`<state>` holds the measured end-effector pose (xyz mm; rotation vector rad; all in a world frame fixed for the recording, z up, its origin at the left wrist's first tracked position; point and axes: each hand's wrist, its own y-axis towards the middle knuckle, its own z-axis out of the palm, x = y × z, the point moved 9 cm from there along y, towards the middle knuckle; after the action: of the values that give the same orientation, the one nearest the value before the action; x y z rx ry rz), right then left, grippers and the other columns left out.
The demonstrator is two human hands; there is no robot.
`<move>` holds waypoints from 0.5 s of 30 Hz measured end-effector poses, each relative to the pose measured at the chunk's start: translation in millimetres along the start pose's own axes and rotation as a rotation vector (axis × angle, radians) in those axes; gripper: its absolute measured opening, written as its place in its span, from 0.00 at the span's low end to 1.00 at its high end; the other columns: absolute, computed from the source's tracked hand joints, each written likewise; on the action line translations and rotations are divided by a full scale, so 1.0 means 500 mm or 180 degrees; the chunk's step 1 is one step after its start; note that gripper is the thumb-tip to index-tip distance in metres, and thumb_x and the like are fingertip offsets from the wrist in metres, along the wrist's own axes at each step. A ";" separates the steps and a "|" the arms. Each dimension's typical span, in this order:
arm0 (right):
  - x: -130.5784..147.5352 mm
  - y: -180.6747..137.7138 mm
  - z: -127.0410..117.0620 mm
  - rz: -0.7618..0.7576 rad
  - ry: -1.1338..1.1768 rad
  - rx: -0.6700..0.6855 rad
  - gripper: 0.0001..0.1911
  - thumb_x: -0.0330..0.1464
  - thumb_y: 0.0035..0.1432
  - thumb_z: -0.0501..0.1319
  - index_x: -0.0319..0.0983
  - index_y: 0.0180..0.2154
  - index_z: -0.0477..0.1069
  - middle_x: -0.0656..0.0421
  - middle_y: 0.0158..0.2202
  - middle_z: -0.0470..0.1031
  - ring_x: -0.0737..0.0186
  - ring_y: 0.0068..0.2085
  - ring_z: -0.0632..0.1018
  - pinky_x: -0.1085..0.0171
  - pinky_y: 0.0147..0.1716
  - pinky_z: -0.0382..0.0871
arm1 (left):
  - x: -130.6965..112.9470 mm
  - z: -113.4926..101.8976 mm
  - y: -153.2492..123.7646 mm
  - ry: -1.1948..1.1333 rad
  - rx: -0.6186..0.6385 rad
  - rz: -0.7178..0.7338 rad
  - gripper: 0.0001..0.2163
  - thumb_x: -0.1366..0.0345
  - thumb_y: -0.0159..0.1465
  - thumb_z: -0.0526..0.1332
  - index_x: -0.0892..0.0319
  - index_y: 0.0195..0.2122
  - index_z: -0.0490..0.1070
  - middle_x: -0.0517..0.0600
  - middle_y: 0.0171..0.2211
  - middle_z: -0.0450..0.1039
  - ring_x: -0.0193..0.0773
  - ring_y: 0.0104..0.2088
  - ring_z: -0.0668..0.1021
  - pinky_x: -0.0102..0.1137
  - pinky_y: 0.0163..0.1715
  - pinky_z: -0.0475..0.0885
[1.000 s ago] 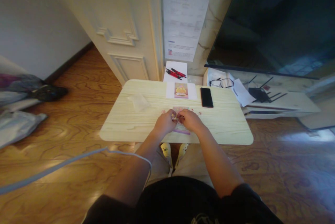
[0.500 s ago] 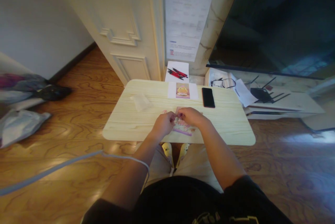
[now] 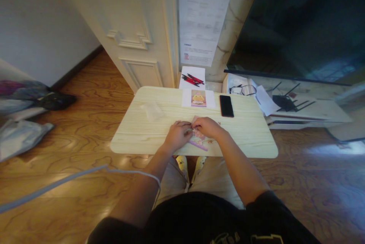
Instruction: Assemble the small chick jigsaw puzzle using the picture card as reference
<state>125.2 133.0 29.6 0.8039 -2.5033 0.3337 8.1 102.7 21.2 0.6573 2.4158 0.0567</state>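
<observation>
A small pink-and-purple picture, seemingly a jigsaw puzzle (image 3: 199, 144), lies near the front edge of the table between my hands. My left hand (image 3: 177, 136) rests at its left side, with fingers and thumb apart and touching its edge. At the upper part of the picture, my right hand (image 3: 205, 126) has its fingertips pinched together; what they hold is too small to make out. Small loose bits (image 3: 219, 123) lie just right of my right hand. Behind the hands lies a printed card (image 3: 199, 98) with a yellow chick on it.
On the pale wooden table (image 3: 131, 137) lie a crumpled clear plastic bag (image 3: 153, 111) at left and a black phone (image 3: 226, 106) at right. Red-and-black pens (image 3: 192, 79) rest on paper behind. A grey cable (image 3: 57, 183) runs to my left arm. A router (image 3: 286, 103) stands right.
My left hand's fingers have spread from a pinch and settled onto the left side of the picture. My right hand has shifted slightly and remains pinched.
</observation>
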 end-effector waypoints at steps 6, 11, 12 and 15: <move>-0.014 -0.003 -0.003 0.0238 0.0531 -0.0337 0.10 0.25 0.63 0.65 0.41 0.44 0.80 0.61 0.40 0.84 0.62 0.41 0.80 0.67 0.42 0.68 | 0.019 0.004 0.003 0.0067 -0.0171 -0.0380 0.18 0.63 0.61 0.67 0.53 0.53 0.79 0.53 0.53 0.79 0.50 0.55 0.76 0.42 0.60 0.69; -0.023 -0.003 0.000 0.0394 0.0759 -0.0424 0.08 0.24 0.61 0.66 0.40 0.41 0.79 0.61 0.37 0.82 0.63 0.39 0.79 0.67 0.40 0.67 | 0.024 0.007 0.017 0.0088 -0.0089 -0.0580 0.17 0.61 0.59 0.70 0.50 0.50 0.82 0.51 0.52 0.79 0.49 0.52 0.76 0.42 0.57 0.70; -0.024 -0.003 0.000 0.0397 0.0760 -0.0409 0.08 0.24 0.60 0.66 0.40 0.40 0.79 0.61 0.36 0.82 0.63 0.39 0.79 0.67 0.40 0.68 | 0.026 0.007 0.019 0.0114 -0.0070 -0.0666 0.16 0.60 0.58 0.70 0.49 0.48 0.82 0.51 0.51 0.79 0.50 0.51 0.76 0.42 0.55 0.70; -0.021 0.000 0.000 0.0348 0.0792 -0.0372 0.10 0.21 0.60 0.64 0.40 0.39 0.80 0.61 0.36 0.83 0.63 0.39 0.80 0.66 0.41 0.69 | 0.028 0.007 0.023 0.0200 -0.0111 -0.0901 0.13 0.57 0.58 0.71 0.48 0.45 0.82 0.50 0.49 0.78 0.51 0.50 0.76 0.42 0.50 0.70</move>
<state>132.5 137.9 24.4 0.5446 -2.3129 0.3015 5.9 119.1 12.9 0.2972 2.5387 0.0020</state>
